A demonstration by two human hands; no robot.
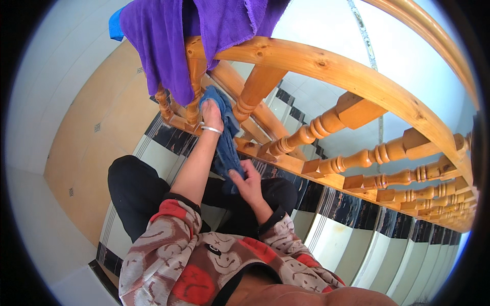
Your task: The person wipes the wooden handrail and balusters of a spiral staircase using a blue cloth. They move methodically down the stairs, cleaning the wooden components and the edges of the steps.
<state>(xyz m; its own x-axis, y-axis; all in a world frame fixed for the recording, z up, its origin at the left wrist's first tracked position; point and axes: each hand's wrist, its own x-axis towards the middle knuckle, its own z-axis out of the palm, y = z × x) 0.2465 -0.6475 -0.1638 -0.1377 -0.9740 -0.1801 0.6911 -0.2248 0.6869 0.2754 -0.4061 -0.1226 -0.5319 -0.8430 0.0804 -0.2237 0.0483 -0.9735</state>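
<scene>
A blue cloth (pixel 226 141) hangs stretched between my hands beside the wooden balusters. My left hand (pixel 212 113), with a silver bangle at the wrist, is on the cloth's upper part, between two turned balusters. Its fingertips are hidden in the folds. Lower down, my right hand (pixel 248 180) pinches the other end of the cloth between thumb and fingers, above my bent knee. Closest to the cloth are a turned baluster (pixel 260 86) on its right and a narrower post (pixel 195 90) on its left. A purple towel (pixel 160 49) drapes over the handrail (pixel 317 61) above.
Light stair treads with black marbled edging (pixel 340 237) run off to the lower right, along the balustrade's bottom rail (pixel 283 162). An orange-tan tiled floor (pixel 92 153) lies to the left, bordered by a white wall (pixel 34 114). Something bright blue (pixel 116 25) shows behind the towel.
</scene>
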